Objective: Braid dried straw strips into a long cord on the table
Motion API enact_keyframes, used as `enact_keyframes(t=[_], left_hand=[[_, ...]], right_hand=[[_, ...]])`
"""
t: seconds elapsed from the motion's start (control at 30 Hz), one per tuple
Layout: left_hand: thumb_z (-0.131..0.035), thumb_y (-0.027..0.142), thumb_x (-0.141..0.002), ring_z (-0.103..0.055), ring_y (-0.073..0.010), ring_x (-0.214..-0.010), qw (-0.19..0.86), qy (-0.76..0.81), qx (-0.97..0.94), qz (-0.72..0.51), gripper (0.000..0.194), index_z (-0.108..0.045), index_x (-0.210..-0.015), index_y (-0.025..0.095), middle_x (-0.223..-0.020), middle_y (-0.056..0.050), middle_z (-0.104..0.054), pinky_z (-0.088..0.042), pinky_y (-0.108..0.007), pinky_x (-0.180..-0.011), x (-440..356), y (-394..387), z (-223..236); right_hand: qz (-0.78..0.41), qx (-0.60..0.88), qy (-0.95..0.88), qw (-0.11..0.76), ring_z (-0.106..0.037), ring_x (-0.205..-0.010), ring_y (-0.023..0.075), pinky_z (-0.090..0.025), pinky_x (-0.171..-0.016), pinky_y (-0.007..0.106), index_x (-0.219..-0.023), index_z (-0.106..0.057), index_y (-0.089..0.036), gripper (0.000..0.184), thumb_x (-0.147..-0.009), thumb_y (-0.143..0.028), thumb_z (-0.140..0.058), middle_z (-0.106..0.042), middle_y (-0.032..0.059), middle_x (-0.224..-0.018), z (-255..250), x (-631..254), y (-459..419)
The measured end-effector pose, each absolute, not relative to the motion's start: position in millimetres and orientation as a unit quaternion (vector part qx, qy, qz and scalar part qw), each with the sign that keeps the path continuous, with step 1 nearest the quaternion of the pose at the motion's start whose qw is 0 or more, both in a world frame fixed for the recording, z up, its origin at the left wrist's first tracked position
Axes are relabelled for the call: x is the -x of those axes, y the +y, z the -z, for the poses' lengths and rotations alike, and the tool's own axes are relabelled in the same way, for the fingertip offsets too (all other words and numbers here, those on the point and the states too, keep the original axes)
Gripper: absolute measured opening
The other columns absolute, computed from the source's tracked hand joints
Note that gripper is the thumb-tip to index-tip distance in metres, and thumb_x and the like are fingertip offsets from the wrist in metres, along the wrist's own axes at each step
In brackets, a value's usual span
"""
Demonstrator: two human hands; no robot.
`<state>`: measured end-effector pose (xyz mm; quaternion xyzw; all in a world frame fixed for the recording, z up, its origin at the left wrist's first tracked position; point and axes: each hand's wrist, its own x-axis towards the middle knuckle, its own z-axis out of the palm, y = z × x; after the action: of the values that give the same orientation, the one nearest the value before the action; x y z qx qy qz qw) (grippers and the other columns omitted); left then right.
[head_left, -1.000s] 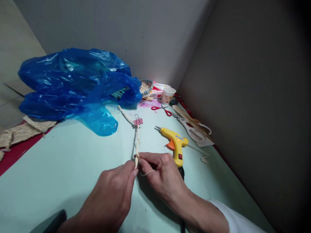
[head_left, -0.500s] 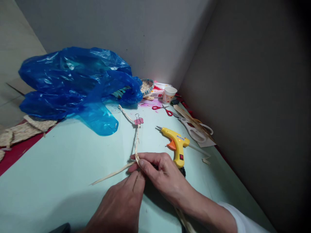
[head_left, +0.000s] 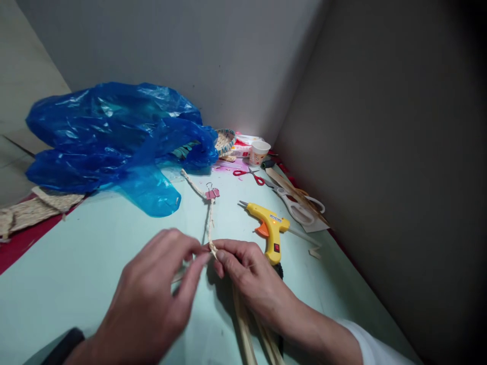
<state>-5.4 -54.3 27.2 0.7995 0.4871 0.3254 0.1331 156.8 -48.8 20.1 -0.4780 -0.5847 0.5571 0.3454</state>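
A thin braided straw cord (head_left: 209, 220) runs across the pale green table (head_left: 95, 243) from a pink binder clip (head_left: 212, 193) toward me. My right hand (head_left: 247, 276) pinches the near end of the braid. My left hand (head_left: 150, 299) meets it from the left, fingers closed on a loose straw strand beside the braid. Pale flat straw strips (head_left: 247, 334) trail toward me under my right wrist. A yellow glue gun (head_left: 270, 228) lies just right of my right hand.
A crumpled blue plastic bag (head_left: 114, 137) fills the back left. White scissors (head_left: 297, 205), red scissors (head_left: 249, 175), a paper cup (head_left: 259, 152) and a small woven basket (head_left: 225, 139) sit near the back corner. Woven straw pieces (head_left: 34, 208) lie at the left edge. Walls close the back and right.
My left hand has lifted from low beside the right hand and now pinches at the braid's end from the left. The long strand that lay out to the left is now gathered in.
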Motion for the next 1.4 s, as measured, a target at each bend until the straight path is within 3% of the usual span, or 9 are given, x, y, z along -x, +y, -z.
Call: enact_keyframes(t=[0.17, 0.27, 0.47, 0.6, 0.73, 0.9, 1.0, 1.27, 1.4], left_hand=[[-0.050, 0.040, -0.087, -0.059, -0.0140, -0.067, 0.604, 0.468, -0.594, -0.253, 0.029, -0.046, -0.108, 0.021, -0.081, -0.002, -0.063, -0.045, -0.027, -0.063, 3.5, -34.3, -24.6], [-0.055, 0.044, -0.082, -0.034, -0.0043, -0.041, 0.720, 0.436, -0.480, -0.245, 0.041, -0.041, -0.113, 0.021, -0.070, 0.003, -0.058, -0.022, -0.019, -0.041, -3.1, -35.8, -16.1], [-0.059, 0.041, -0.081, -0.022, -0.0044, -0.041, 0.702, 0.495, -0.437, -0.267, 0.042, -0.042, -0.113, 0.020, -0.056, 0.008, -0.050, -0.008, -0.020, -0.040, -9.3, -38.7, -18.4], [-0.062, 0.036, -0.079, -0.018, -0.0056, -0.044, 0.694, 0.508, -0.445, -0.250, 0.028, -0.049, -0.098, 0.019, -0.049, 0.012, -0.032, -0.013, -0.019, -0.041, -5.6, -36.8, -18.8], [-0.056, 0.030, -0.083, -0.034, -0.0074, -0.056, 0.684, 0.491, -0.487, -0.233, 0.015, -0.052, -0.078, 0.017, -0.062, 0.006, -0.044, -0.029, -0.018, -0.051, -0.8, -35.7, -15.0], [-0.052, 0.033, -0.084, -0.040, -0.0110, -0.064, 0.627, 0.517, -0.543, -0.211, 0.019, -0.051, -0.073, 0.018, -0.067, 0.005, -0.045, -0.034, -0.022, -0.058, -2.3, -36.8, -16.4], [-0.052, 0.035, -0.083, -0.037, -0.0107, -0.057, 0.582, 0.546, -0.564, -0.211, 0.022, -0.050, -0.069, 0.018, -0.058, 0.006, -0.043, -0.030, -0.023, -0.053, -6.6, -38.5, -19.8], [-0.054, 0.035, -0.083, -0.042, -0.0099, -0.047, 0.606, 0.523, -0.553, -0.234, 0.023, -0.059, -0.069, 0.017, -0.045, 0.006, -0.046, -0.033, -0.023, -0.053, -3.0, -38.6, -15.0], [-0.055, 0.035, -0.084, -0.049, -0.0114, -0.055, 0.643, 0.508, -0.514, -0.254, 0.023, -0.063, -0.076, 0.015, -0.057, 0.002, -0.058, -0.036, -0.023, -0.056, -0.8, -39.2, -16.9]], right_hand=[[-0.585, 0.445, -0.571, 0.365, -0.049, -0.067, 0.0117, -0.039, -0.069, 0.023, -0.083, -0.059, -0.015, 0.027, -0.096, -0.026, -0.038, -0.051, -0.0009, -0.067, -24.0, -154.4, -54.8], [-0.580, 0.458, -0.574, 0.352, -0.054, -0.075, 0.0131, -0.041, -0.075, 0.025, -0.104, -0.059, -0.016, 0.024, -0.096, -0.024, -0.038, -0.054, -0.0006, -0.072, -25.5, -155.0, -56.3], [-0.569, 0.493, -0.587, 0.298, -0.052, -0.068, 0.0120, -0.038, -0.065, 0.023, -0.108, -0.048, -0.019, 0.020, -0.098, -0.030, -0.035, -0.057, -0.0023, -0.070, -16.5, -160.2, -55.9], [-0.489, 0.542, -0.642, 0.233, -0.053, -0.069, 0.0149, -0.036, -0.063, 0.025, -0.106, -0.044, -0.019, 0.016, -0.096, -0.028, -0.035, -0.060, 0.0017, -0.075, -18.5, -160.8, -58.8], [-0.356, 0.572, -0.727, 0.133, -0.052, -0.067, 0.0173, -0.030, -0.057, 0.027, -0.093, -0.046, -0.018, 0.016, -0.095, -0.028, -0.034, -0.060, 0.0066, -0.079, -30.5, -162.9, -60.0], [-0.223, 0.576, -0.786, 0.032, -0.025, -0.043, 0.0121, -0.015, -0.048, 0.029, -0.085, -0.048, -0.020, 0.008, -0.088, -0.021, -0.041, -0.051, -0.0001, -0.057, -33.1, -164.6, -57.5], [-0.170, 0.563, -0.808, 0.034, -0.020, -0.041, 0.0116, -0.012, -0.048, 0.030, -0.084, -0.050, -0.020, 0.007, -0.085, -0.019, -0.043, -0.052, -0.0001, -0.054, -32.8, -162.6, -59.6], [-0.077, 0.493, -0.863, 0.075, -0.049, -0.037, 0.0162, -0.011, -0.040, 0.030, -0.090, -0.054, -0.015, 0.025, -0.065, -0.014, -0.053, -0.061, 0.0017, -0.056, -26.8, -153.3, -76.8], [0.084, 0.422, -0.888, 0.162, -0.051, -0.037, 0.0171, -0.015, -0.035, 0.031, -0.092, -0.056, -0.011, 0.021, -0.073, -0.009, -0.047, -0.061, 0.0026, -0.059, -6.1, -145.0, -83.0]])
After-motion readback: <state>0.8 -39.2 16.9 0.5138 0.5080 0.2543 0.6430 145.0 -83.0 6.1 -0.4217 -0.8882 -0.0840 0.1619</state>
